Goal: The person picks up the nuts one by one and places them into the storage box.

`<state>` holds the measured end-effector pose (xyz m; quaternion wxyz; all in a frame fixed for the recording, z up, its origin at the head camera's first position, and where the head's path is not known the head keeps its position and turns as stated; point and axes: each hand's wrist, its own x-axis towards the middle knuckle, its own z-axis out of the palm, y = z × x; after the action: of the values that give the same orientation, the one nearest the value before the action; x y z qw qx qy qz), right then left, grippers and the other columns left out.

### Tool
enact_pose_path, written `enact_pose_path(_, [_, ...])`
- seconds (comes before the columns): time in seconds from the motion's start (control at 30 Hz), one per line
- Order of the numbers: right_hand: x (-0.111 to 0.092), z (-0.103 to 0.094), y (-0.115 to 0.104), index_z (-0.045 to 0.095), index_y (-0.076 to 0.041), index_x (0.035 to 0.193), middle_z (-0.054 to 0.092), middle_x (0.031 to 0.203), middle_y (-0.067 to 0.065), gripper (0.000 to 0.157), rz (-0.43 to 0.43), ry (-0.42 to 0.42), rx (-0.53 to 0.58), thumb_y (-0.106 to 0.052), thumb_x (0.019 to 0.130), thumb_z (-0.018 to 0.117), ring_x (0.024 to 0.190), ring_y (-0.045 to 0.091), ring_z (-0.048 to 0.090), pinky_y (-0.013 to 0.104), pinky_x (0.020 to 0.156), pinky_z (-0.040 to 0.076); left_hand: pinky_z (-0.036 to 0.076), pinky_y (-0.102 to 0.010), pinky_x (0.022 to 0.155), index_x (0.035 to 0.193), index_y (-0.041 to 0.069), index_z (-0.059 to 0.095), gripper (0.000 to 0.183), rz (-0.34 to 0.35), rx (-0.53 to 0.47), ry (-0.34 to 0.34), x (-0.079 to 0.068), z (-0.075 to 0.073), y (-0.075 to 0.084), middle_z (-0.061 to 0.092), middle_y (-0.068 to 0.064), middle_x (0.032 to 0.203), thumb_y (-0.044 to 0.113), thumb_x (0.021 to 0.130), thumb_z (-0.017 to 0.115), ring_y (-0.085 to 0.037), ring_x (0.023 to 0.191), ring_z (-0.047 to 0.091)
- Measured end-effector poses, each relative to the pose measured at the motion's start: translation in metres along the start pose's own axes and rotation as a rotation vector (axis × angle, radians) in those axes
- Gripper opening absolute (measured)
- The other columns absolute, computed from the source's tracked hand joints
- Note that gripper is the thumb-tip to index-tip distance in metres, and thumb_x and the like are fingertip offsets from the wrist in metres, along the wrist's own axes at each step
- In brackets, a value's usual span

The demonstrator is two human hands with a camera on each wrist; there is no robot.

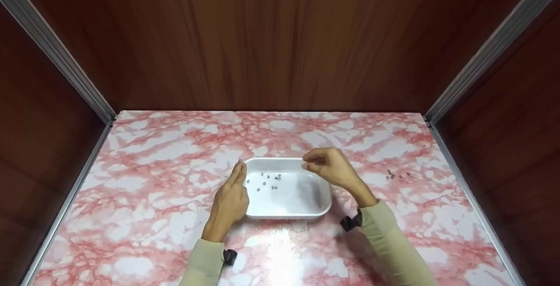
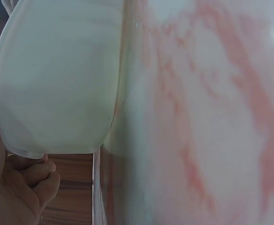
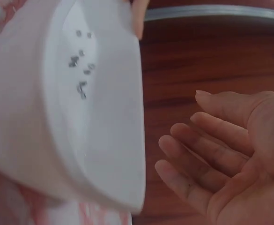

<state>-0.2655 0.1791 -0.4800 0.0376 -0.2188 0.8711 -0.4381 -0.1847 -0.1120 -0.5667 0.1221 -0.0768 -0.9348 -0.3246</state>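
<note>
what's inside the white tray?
Small metallic pieces lie scattered inside the white tray, towards its left end. In the head view, the left hand hides part of the left edge, the right hand the far-right corner.

The person near me is wearing plain pale khaki: the long left sleeve (image 1: 202,260) is showing at bottom, left of centre, the right sleeve (image 1: 396,246) is creasing at lower right, and a stubby black left camera (image 1: 229,257) and matching right camera (image 1: 350,221) are jutting beside them
</note>
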Motion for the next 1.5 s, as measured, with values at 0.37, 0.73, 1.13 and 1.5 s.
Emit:
enact_pose_path(0.37, [-0.032, -0.038, 0.028, 0.08, -0.001, 0.109, 0.079, 0.112, 0.019, 0.018, 0.033, 0.119, -0.022, -0.007, 0.092, 0.078, 0.105, 0.036, 0.078, 0.048, 0.096, 0.063, 0.053, -0.032, 0.069, 0.158, -0.004, 0.041, 0.055, 0.002, 0.016, 0.009, 0.001, -0.001, -0.001, 0.036, -0.018, 0.17, 0.004, 0.103, 0.046, -0.037, 0.144, 0.055])
enact_pose_path(0.73, [-0.065, -0.065, 0.066, 0.078, -0.001, 0.114, 0.079, 0.114, 0.021, 0.022, 0.122, 0.176, -0.171, -0.011, 0.094, 0.077, 0.107, 0.039, 0.077, 0.057, 0.098, 0.059, 0.042, -0.022, 0.056, 0.158, -0.005, 0.039, 0.054, 0.001, -0.002, -0.021, -0.002, 0.001, 0.002, 0.034, -0.019, 0.171, 0.005, 0.105, 0.041, -0.037, 0.13, 0.065])
enact_pose_path(1.13, [-0.09, -0.089, 0.11, 0.07, 0.001, 0.134, 0.073, 0.127, 0.027, 0.04, 0.136, 0.155, -0.326, -0.012, 0.096, 0.074, 0.114, 0.05, 0.072, 0.062, 0.096, 0.058, 0.041, -0.022, 0.056, 0.16, -0.002, 0.038, 0.055, -0.017, 0.014, -0.031, -0.001, -0.001, 0.0, 0.032, -0.016, 0.172, 0.007, 0.105, 0.043, -0.036, 0.13, 0.064])
enact_pose_path(1.5, [-0.097, -0.1, 0.131, 0.071, 0.005, 0.13, 0.075, 0.122, 0.028, 0.036, 0.127, 0.162, -0.427, -0.006, 0.095, 0.073, 0.111, 0.046, 0.073, 0.062, 0.093, 0.058, 0.045, -0.024, 0.059, 0.158, -0.004, 0.041, 0.055, -0.004, 0.021, -0.003, 0.001, -0.001, -0.001, 0.036, -0.018, 0.17, 0.004, 0.104, 0.045, -0.038, 0.136, 0.061])
